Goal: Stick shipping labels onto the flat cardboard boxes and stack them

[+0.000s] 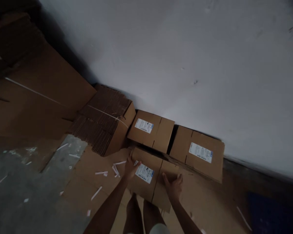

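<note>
Between my two hands is a brown cardboard box (150, 191) with a white and blue printed label (145, 173) on its top. My left hand (131, 167) grips its left side, thumb lying on top by the label. My right hand (173, 187) is at the opposite side, thumb on the top face and fingers over the edge. The undersides of the fingers are hidden. Just beyond stands a similar labelled box (152, 130) against the wall, and to its right another labelled box (202, 156).
At the left, a strapped bundle of flattened cardboard (102, 113) stands beside larger cardboard stacks (34, 87). Flat cardboard (80, 191) covers part of the grey floor (19, 198), with paper strips (96, 193) scattered over it. A white wall (185, 58) rises behind. A dark blue item (271, 211) lies at lower right.
</note>
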A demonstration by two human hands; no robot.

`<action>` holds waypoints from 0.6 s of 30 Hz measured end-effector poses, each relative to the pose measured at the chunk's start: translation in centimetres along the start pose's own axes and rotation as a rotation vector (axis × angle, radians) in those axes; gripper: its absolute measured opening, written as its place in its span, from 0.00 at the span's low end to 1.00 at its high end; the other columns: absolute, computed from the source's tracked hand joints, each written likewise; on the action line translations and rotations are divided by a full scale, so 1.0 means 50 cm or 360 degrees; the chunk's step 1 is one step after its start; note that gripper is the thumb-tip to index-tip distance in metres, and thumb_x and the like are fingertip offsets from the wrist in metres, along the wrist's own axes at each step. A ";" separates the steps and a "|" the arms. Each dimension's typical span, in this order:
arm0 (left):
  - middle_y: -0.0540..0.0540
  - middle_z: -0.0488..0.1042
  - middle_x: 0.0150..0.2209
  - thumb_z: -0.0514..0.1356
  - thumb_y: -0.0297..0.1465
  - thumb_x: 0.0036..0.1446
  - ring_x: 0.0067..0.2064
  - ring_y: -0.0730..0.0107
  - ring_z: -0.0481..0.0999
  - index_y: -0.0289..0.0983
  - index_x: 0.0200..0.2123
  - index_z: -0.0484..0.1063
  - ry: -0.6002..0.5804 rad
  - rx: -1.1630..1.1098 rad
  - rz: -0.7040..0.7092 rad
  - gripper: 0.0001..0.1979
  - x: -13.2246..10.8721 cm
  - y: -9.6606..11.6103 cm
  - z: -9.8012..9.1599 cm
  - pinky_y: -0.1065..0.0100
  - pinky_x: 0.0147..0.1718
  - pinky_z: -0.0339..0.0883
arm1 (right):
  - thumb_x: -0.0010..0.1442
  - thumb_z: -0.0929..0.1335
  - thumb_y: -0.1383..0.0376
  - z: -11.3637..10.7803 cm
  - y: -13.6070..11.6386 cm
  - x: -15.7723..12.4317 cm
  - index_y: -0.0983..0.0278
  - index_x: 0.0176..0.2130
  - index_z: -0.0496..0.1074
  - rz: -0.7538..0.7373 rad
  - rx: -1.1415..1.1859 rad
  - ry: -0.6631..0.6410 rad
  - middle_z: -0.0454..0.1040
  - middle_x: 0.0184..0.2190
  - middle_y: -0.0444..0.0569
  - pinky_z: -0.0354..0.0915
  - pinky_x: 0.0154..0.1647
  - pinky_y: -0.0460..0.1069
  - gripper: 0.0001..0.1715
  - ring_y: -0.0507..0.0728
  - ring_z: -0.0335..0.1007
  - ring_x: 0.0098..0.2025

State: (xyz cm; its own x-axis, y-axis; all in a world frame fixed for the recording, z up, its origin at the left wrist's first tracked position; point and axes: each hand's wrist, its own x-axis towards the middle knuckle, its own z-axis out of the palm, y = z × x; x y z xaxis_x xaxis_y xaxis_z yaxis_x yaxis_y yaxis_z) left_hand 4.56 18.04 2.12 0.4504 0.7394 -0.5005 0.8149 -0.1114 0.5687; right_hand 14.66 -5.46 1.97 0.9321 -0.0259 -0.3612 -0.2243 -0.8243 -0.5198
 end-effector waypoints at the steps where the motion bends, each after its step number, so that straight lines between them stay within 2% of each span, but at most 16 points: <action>1: 0.27 0.55 0.70 0.63 0.44 0.56 0.72 0.41 0.53 0.29 0.70 0.48 0.0055 0.0092 0.0061 0.47 -0.010 0.006 0.008 0.47 0.69 0.49 | 0.55 0.61 0.31 0.004 -0.006 -0.008 0.81 0.70 0.44 -0.0189 -0.0124 0.0093 0.49 0.69 0.79 0.51 0.65 0.73 0.69 0.82 0.48 0.69; 3: 0.28 0.46 0.73 0.57 0.45 0.62 0.75 0.43 0.40 0.28 0.71 0.45 0.0150 0.0323 0.0269 0.44 -0.031 0.020 0.032 0.43 0.71 0.37 | 0.65 0.56 0.39 0.019 -0.023 -0.019 0.76 0.72 0.42 -0.0668 -0.0334 0.0153 0.47 0.71 0.72 0.42 0.69 0.72 0.55 0.76 0.42 0.73; 4: 0.29 0.45 0.74 0.54 0.44 0.64 0.75 0.45 0.38 0.27 0.71 0.45 0.0177 0.0433 0.0378 0.41 -0.039 0.026 0.049 0.42 0.71 0.35 | 0.67 0.55 0.44 0.032 -0.034 -0.020 0.74 0.72 0.42 -0.0919 -0.0423 0.0111 0.48 0.72 0.68 0.39 0.71 0.71 0.49 0.72 0.40 0.74; 6: 0.30 0.46 0.74 0.50 0.39 0.67 0.75 0.49 0.39 0.27 0.72 0.45 0.0202 0.0576 0.0489 0.36 -0.042 0.036 0.088 0.43 0.71 0.37 | 0.70 0.56 0.54 0.068 -0.054 -0.010 0.68 0.73 0.41 -0.1340 -0.0594 -0.0029 0.52 0.71 0.62 0.36 0.72 0.68 0.41 0.68 0.41 0.74; 8: 0.30 0.47 0.73 0.48 0.36 0.67 0.75 0.50 0.42 0.27 0.72 0.43 0.0263 0.0643 0.0486 0.35 -0.024 0.039 0.130 0.42 0.71 0.40 | 0.69 0.58 0.60 0.112 -0.067 0.017 0.65 0.74 0.39 -0.1604 -0.0720 -0.0095 0.55 0.71 0.59 0.35 0.72 0.68 0.40 0.67 0.44 0.73; 11: 0.30 0.48 0.73 0.48 0.35 0.67 0.75 0.49 0.43 0.29 0.73 0.36 0.0360 0.0684 0.0500 0.37 0.031 0.038 0.183 0.39 0.70 0.40 | 0.66 0.59 0.65 0.170 -0.070 0.074 0.64 0.74 0.41 -0.1703 -0.0822 -0.0040 0.59 0.69 0.59 0.32 0.72 0.69 0.42 0.68 0.49 0.72; 13: 0.29 0.46 0.73 0.49 0.36 0.66 0.75 0.47 0.42 0.28 0.73 0.34 0.0365 0.0694 0.0522 0.39 0.063 0.037 0.205 0.38 0.70 0.37 | 0.65 0.60 0.67 0.191 -0.061 0.107 0.62 0.73 0.45 -0.1746 -0.0867 -0.0025 0.62 0.68 0.57 0.32 0.73 0.68 0.41 0.67 0.53 0.70; 16: 0.28 0.45 0.73 0.51 0.39 0.65 0.75 0.44 0.39 0.25 0.73 0.35 0.0310 0.0695 0.0537 0.42 0.083 0.033 0.220 0.36 0.70 0.33 | 0.63 0.60 0.70 0.198 -0.043 0.128 0.63 0.72 0.50 -0.1883 -0.0885 -0.0058 0.65 0.66 0.56 0.36 0.74 0.65 0.40 0.64 0.56 0.69; 18: 0.27 0.45 0.73 0.52 0.39 0.64 0.75 0.43 0.37 0.23 0.72 0.36 0.0269 0.0688 0.0553 0.43 0.082 0.030 0.223 0.36 0.70 0.32 | 0.63 0.59 0.71 0.196 -0.034 0.128 0.66 0.71 0.51 -0.1972 -0.0857 -0.0098 0.65 0.66 0.57 0.39 0.74 0.62 0.39 0.62 0.57 0.69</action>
State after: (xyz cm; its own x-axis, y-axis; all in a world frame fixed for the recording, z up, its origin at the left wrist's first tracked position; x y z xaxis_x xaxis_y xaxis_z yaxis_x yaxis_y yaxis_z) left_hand 11.71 13.51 -6.38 0.6825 0.7028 -0.2007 0.7207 -0.6013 0.3450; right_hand 18.20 1.30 -7.03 0.4213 0.9035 0.0787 0.8992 -0.4048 -0.1660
